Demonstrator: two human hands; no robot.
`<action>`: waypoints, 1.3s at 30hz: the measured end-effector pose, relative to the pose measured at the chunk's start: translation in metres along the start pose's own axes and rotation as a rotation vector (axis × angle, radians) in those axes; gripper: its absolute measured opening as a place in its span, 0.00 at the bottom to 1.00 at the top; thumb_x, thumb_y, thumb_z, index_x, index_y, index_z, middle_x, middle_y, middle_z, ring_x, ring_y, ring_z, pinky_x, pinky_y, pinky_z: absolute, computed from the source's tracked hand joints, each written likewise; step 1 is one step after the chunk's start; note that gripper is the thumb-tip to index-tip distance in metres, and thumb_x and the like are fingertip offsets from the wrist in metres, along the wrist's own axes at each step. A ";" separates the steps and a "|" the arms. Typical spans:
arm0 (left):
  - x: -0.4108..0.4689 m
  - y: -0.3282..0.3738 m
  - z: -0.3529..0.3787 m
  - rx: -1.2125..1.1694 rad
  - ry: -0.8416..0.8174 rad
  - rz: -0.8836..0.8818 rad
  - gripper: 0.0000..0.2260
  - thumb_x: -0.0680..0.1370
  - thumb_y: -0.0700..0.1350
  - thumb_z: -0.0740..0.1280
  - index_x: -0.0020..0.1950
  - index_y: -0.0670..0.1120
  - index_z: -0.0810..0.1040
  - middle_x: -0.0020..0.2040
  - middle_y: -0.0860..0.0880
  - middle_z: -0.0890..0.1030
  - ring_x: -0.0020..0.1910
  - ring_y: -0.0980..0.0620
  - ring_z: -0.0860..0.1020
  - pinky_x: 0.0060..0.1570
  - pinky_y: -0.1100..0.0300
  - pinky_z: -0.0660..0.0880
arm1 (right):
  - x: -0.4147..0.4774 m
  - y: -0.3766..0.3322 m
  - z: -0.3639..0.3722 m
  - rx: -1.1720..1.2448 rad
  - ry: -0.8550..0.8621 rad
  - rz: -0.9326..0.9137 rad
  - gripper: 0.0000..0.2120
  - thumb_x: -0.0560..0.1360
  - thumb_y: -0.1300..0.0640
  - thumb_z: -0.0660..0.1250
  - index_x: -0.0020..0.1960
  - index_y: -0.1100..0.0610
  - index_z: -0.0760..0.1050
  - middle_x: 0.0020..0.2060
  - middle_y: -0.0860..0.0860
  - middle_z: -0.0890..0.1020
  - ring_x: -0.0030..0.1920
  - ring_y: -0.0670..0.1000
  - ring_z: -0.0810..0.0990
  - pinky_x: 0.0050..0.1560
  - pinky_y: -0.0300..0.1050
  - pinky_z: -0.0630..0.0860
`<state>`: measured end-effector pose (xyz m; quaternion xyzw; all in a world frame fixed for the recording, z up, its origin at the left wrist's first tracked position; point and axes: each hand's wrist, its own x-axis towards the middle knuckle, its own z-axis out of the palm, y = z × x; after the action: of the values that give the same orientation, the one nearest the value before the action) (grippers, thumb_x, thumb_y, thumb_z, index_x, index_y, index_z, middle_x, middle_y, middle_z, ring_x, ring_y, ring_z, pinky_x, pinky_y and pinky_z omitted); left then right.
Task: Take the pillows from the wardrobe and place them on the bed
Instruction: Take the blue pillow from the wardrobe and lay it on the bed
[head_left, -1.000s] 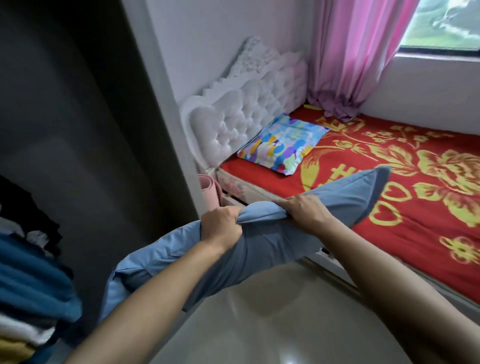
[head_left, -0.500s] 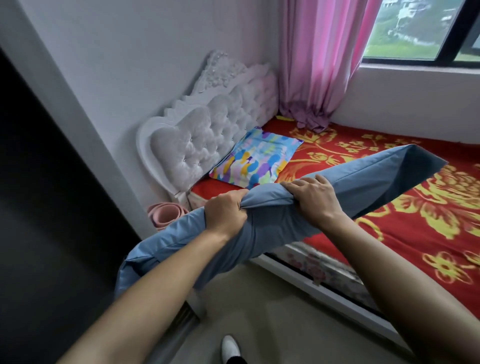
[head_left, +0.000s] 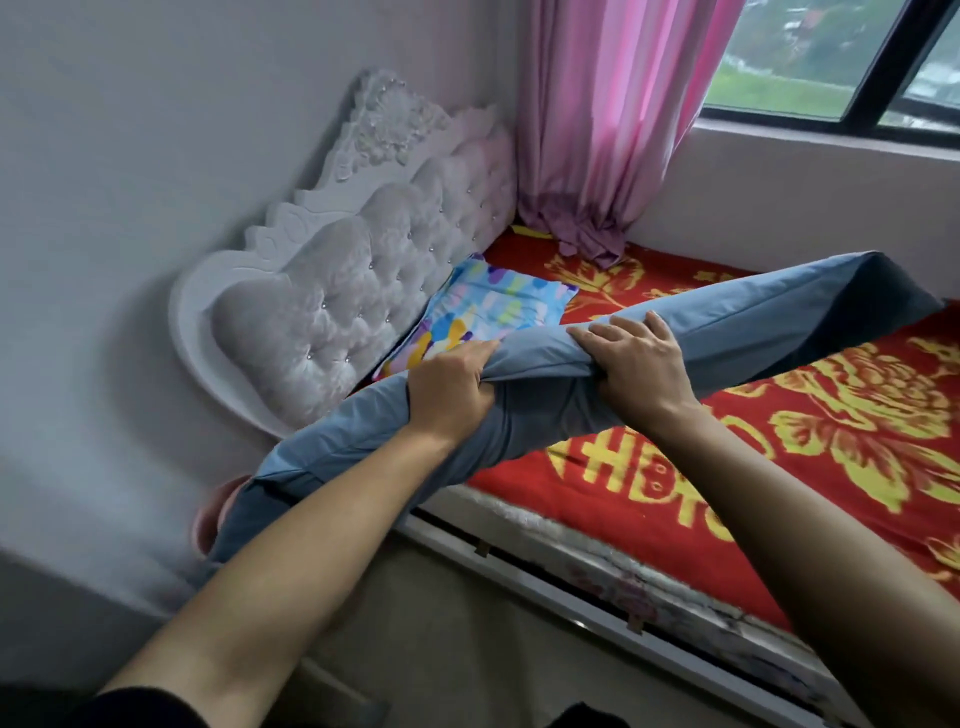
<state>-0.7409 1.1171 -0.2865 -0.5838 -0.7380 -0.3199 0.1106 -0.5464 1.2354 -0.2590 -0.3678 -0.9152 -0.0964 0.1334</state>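
Blue pillow (head_left: 727, 317) is gripped near its middle by both hands, the left hand (head_left: 449, 392) bunched into the fabric and the right hand (head_left: 631, 364) clamped over the top, close beside each other. It is held in the air over the edge of the bed (head_left: 779, 457), slanting across a multicoloured pillow (head_left: 493, 312) lying by the white tufted headboard (head_left: 332, 312), near a pink curtain (head_left: 608, 119)
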 end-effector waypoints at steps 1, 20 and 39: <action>0.015 -0.006 0.009 -0.008 -0.009 0.016 0.22 0.68 0.43 0.62 0.60 0.50 0.81 0.51 0.48 0.85 0.49 0.43 0.81 0.44 0.54 0.73 | 0.013 0.005 0.006 0.003 -0.009 0.016 0.25 0.73 0.59 0.65 0.70 0.50 0.74 0.61 0.49 0.82 0.66 0.56 0.75 0.71 0.61 0.62; 0.281 -0.095 0.200 -0.247 -0.231 -0.416 0.21 0.67 0.40 0.65 0.58 0.48 0.84 0.35 0.45 0.84 0.43 0.42 0.82 0.48 0.53 0.79 | 0.290 0.121 0.189 0.102 0.050 0.131 0.20 0.77 0.57 0.63 0.68 0.49 0.75 0.67 0.52 0.77 0.71 0.58 0.71 0.75 0.63 0.56; 0.404 -0.329 0.370 -1.196 -0.447 -1.150 0.09 0.72 0.32 0.72 0.51 0.40 0.82 0.44 0.47 0.86 0.42 0.51 0.84 0.49 0.54 0.81 | 0.389 0.047 0.450 0.840 -0.284 1.058 0.35 0.81 0.35 0.52 0.81 0.54 0.54 0.79 0.53 0.59 0.79 0.52 0.56 0.79 0.52 0.53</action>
<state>-1.0887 1.6222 -0.4677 -0.1285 -0.6309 -0.5389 -0.5433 -0.8615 1.6438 -0.5583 -0.6914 -0.5809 0.3934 0.1725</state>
